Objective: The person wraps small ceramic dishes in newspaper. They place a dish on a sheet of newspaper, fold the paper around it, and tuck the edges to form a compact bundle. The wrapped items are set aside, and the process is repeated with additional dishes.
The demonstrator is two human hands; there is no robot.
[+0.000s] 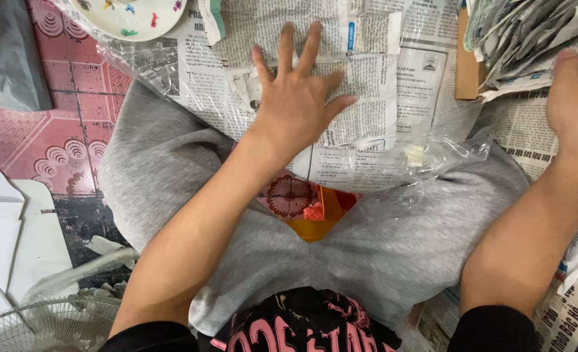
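With the left hand (295, 104) open and pressed flat on the folded newspaper piece (357, 98) at 12 o'clock, the right hand (576, 104) rests open on the newspaper stack (523, 39) at 2 o'clock, folding apparently unfinished.

Partly seen only: painted plate (132, 16) cut by the top edge; right hand (576, 104) with fingers lost behind a newspaper stack (530, 39), itself cropped at the corner; fan grille (35, 326) cut off below; orange object (315, 218) mostly hidden between grey-trousered knees (380, 248).
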